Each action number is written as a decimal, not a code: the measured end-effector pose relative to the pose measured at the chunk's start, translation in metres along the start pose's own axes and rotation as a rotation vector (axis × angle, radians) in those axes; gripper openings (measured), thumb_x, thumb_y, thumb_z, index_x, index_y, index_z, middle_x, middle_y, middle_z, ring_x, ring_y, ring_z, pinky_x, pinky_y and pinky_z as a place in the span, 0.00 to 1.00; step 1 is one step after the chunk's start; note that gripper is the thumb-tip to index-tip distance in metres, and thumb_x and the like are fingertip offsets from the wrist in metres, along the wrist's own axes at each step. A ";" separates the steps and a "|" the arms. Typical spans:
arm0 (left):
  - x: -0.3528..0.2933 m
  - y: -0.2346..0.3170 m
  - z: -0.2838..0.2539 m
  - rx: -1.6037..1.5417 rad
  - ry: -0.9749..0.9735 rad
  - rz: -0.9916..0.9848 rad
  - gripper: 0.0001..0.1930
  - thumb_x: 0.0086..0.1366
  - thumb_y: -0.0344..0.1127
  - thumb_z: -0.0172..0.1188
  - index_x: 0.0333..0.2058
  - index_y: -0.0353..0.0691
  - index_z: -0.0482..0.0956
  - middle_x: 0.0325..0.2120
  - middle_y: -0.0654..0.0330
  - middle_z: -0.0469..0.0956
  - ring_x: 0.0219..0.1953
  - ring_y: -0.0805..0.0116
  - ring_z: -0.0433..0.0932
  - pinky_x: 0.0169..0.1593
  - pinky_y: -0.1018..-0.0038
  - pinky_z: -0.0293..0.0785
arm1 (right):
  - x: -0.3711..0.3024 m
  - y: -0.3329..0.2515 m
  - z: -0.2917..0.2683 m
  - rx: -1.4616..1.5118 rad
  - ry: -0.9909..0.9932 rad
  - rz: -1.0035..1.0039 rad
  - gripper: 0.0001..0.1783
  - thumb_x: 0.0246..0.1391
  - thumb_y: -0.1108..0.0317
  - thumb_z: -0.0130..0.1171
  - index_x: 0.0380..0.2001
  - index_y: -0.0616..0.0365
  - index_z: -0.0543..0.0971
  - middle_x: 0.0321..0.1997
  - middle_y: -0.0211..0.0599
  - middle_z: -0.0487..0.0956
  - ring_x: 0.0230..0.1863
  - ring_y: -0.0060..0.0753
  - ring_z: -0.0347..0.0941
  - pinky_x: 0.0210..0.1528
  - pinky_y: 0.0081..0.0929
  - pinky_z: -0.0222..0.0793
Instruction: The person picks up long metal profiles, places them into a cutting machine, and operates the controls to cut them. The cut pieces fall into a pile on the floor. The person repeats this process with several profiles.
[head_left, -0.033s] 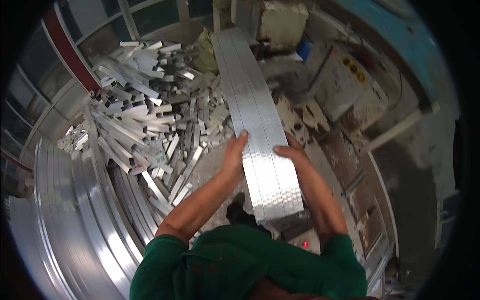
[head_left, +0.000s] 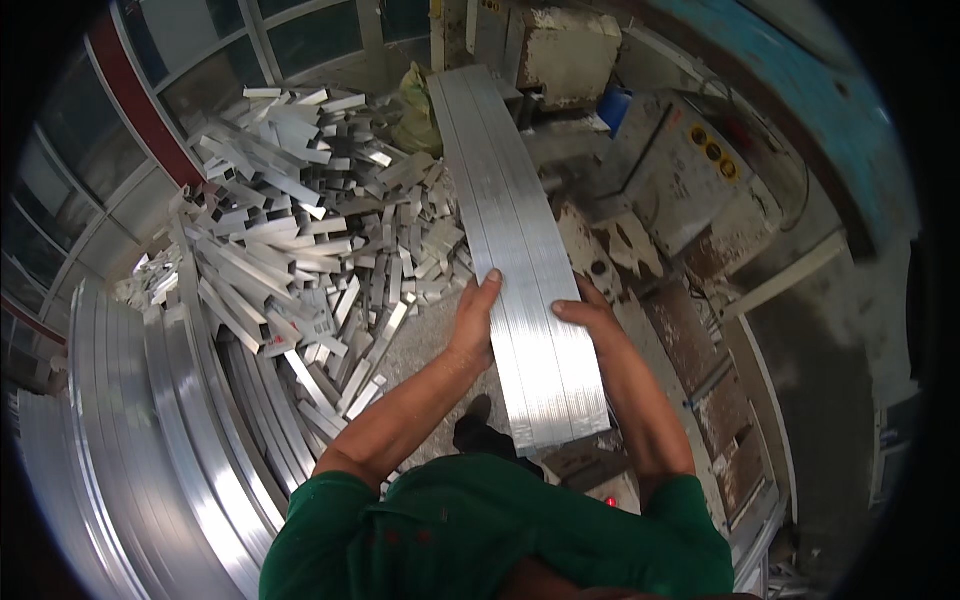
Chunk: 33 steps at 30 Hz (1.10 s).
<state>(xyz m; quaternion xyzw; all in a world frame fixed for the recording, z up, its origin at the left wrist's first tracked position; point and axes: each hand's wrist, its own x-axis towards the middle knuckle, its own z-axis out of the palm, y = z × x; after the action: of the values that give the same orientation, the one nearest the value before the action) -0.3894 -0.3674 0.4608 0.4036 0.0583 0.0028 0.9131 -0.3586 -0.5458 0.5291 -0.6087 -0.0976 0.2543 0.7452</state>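
Between my two hands is a long, flat set of silvery aluminium profiles (head_left: 515, 215), a few lengths lying side by side with thin seams between them. The near end is close to my body and the far end reaches forward toward a machine. My left hand (head_left: 476, 318) grips the left edge, thumb on top. On the right edge my right hand (head_left: 592, 318) does the same, its thumb lying over the upper face. The fingers underneath are hidden by the metal.
A large heap of short aluminium offcuts (head_left: 290, 220) covers the floor at left. Long aluminium profiles (head_left: 130, 420) stand at the lower left. A worn machine (head_left: 680, 180) with yellow round labels is at right, and a greenish sack (head_left: 416, 115) sits beyond the heap.
The whole view has shifted very slightly, with the profiles and both hands a touch lower and further right in it. My grip is the same.
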 end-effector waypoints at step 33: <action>0.467 -0.023 -0.018 -0.602 -0.555 -0.594 0.33 0.67 0.49 0.62 0.65 0.39 0.63 0.61 0.56 0.69 0.64 0.59 0.66 0.68 0.59 0.61 | 0.368 -0.134 -0.103 -1.043 0.414 0.101 0.53 0.39 0.79 0.66 0.67 0.79 0.50 0.62 0.58 0.69 0.62 0.44 0.67 0.65 0.32 0.59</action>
<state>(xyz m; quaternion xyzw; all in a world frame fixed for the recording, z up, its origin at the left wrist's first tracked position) 0.0717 -0.3448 0.3831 0.0738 -0.0778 -0.3476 0.9315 0.0365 -0.4684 0.5722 -0.9376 -0.0327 0.0831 0.3361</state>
